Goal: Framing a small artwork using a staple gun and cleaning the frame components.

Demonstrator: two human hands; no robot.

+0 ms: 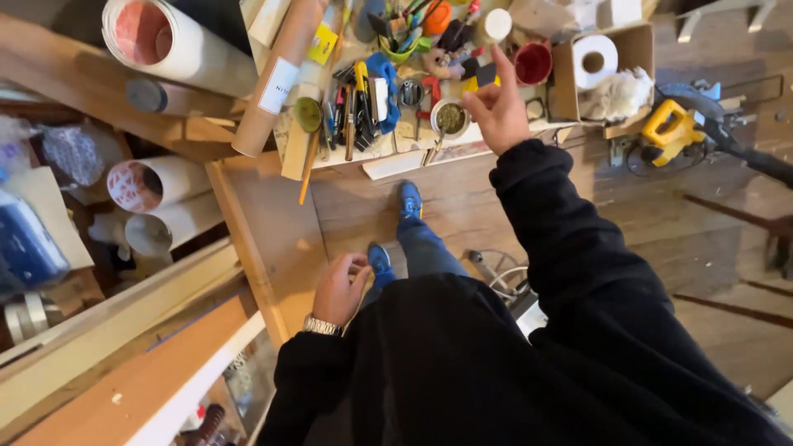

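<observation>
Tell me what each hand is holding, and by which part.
Right hand: nothing visibly held, raised with fingers spread over the cluttered workbench. Left hand: loosely curled at the side; whether it holds anything cannot be told.

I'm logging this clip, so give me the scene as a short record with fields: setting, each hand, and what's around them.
setting: cluttered workshop, wooden floor
left hand: loosely curled at the side, empty, watch on wrist
right hand: raised over the tool pile, fingers spread, holding nothing
nearest to right hand: small round tin, red cup
around: cardboard tube, paper rolls, yellow power saw, boxed paper roll
</observation>
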